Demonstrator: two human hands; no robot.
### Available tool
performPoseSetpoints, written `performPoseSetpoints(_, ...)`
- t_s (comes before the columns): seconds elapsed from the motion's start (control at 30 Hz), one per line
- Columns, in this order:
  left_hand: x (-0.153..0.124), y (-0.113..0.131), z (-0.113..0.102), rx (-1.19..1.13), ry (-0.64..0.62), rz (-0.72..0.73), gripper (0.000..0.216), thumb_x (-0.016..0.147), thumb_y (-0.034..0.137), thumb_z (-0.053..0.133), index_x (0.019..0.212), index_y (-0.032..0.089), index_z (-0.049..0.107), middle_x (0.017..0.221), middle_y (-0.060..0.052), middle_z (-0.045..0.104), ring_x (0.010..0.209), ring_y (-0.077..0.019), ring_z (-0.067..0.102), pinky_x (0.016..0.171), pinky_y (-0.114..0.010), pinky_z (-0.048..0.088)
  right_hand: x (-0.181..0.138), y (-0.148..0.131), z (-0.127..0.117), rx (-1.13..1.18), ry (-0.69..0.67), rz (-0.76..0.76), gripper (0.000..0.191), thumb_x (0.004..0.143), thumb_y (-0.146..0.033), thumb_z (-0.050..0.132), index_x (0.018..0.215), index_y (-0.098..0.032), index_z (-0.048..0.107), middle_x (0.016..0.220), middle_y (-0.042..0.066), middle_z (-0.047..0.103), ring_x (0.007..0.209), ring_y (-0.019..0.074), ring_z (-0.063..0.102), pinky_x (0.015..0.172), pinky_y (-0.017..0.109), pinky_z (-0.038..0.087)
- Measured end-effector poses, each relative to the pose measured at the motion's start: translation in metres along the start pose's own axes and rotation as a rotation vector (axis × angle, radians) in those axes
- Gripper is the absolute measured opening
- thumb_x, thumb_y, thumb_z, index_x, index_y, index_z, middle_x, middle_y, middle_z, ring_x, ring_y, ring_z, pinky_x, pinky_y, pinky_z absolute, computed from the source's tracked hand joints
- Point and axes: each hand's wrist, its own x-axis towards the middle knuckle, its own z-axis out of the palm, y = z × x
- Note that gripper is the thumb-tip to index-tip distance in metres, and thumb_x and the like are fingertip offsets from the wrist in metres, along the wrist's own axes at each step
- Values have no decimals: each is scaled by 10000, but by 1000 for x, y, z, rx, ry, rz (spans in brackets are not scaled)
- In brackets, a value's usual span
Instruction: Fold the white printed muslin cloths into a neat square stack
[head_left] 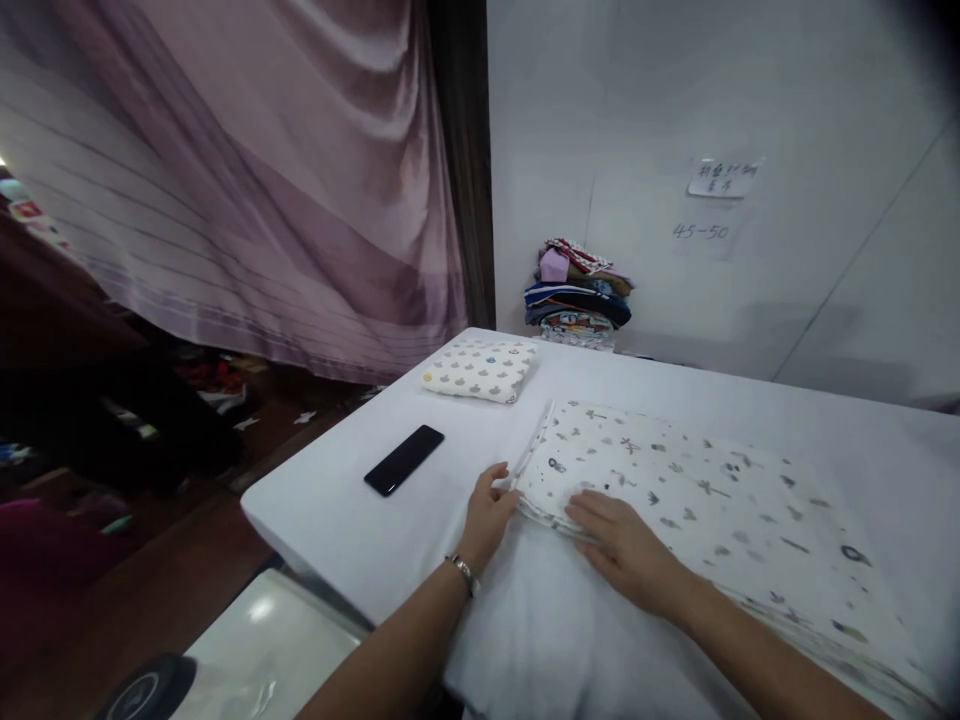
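Observation:
A white cloth with small grey prints (697,500) lies folded in a long strip across the white table (420,560). My left hand (487,515), with a bracelet on its wrist, pinches the cloth's near-left corner between thumb and fingers. My right hand (622,545) lies flat on the cloth's near edge, fingers stretched out and pressing down.
A black phone (403,459) lies on the table left of the cloth. A small folded white cloth with coloured prints (481,369) sits at the far left corner. A pile of folded clothes (579,293) stands by the white wall. A pink curtain (247,170) hangs at left.

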Motion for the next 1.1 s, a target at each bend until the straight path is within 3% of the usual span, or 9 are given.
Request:
performPoseSetpoints(0.1, 6, 3, 4, 65, 37, -26, 490, 704, 367, 605, 1133, 153, 502, 1102, -93, 536, 765, -127, 555, 642, -237, 452, -5, -8, 5, 32, -155, 5, 469, 865, -384, 439, 1315, -249, 449, 1399, 76, 376, 1287, 269, 311, 1052, 480, 249)
performPoseSetpoints(0.23, 14, 7, 8, 205, 66, -64, 493, 659, 255, 640, 1124, 139, 525, 1098, -109, 548, 868, -164, 563, 694, -245, 456, -18, -4, -8, 80, -129, 127, 581, 883, -497, 357, 1406, -252, 286, 1466, 46, 230, 1340, 238, 208, 1090, 441, 194)
performPoseSetpoints(0.43, 18, 4, 0, 303, 50, -60, 541, 675, 222, 571, 1202, 151, 472, 1146, -112, 531, 846, -161, 574, 661, -251, 472, -106, 83, -37, -131, -76, 563, 667, 856, -602, 277, 1379, -196, 358, 1453, 66, 244, 1346, 267, 177, 1087, 474, 172)
performPoseSetpoints(0.57, 22, 2, -3, 465, 40, 94, 555, 660, 283, 539, 1194, 139, 488, 1183, -118, 514, 920, -205, 562, 762, -317, 475, -186, 126, -53, -128, 120, 726, 597, 850, -570, 329, 1297, -201, 473, 1446, 67, 278, 1336, 269, 214, 1071, 464, 233)
performPoseSetpoints(0.67, 26, 8, -4, 494, -11, 39, 613, 641, 342, 552, 1209, 126, 476, 1157, -130, 536, 875, -219, 582, 737, -331, 482, -220, 127, -67, -5, 409, 921, 520, 834, -517, 394, 1214, -191, 535, 1413, 82, 352, 1270, 276, 347, 962, 381, 409)
performPoseSetpoints(0.77, 31, 19, -5, 449, -45, -129, 667, 627, 384, 590, 1231, 133, 459, 1133, -134, 559, 865, -219, 599, 729, -322, 485, -228, 119, -79, 344, 542, 1199, 527, 804, -480, 458, 1211, -150, 503, 1178, 131, 565, 956, 237, 594, 719, 306, 520)
performPoseSetpoints(0.87, 33, 33, -7, 325, -111, -280, 707, 635, 401, 613, 1265, 144, 423, 1125, -126, 566, 897, -211, 599, 773, -316, 481, -225, 114, -84, 676, 529, 1285, 560, 779, -452, 520, 1228, -123, 458, 932, 106, 630, 682, 162, 603, 571, 263, 503)
performPoseSetpoints(1.0, 27, 54, -5, 223, -200, -439, 704, 657, 375, 631, 1287, 174, 390, 1064, -89, 598, 855, -188, 611, 761, -298, 495, -216, 114, -89, 706, 359, 1287, 471, 777, -555, 491, 1006, -154, 583, 622, 18, 564, 514, 113, 507, 434, 222, 379)
performPoseSetpoints(1.1, 21, 66, -1, 212, -194, -463, 654, 651, 363, 640, 1241, 156, 448, 982, -80, 633, 815, -198, 624, 723, -308, 513, -211, 115, -96, 650, 227, 1321, 535, 736, -667, 471, 842, -157, 598, 558, 1, 517, 474, 99, 459, 403, 214, 296)
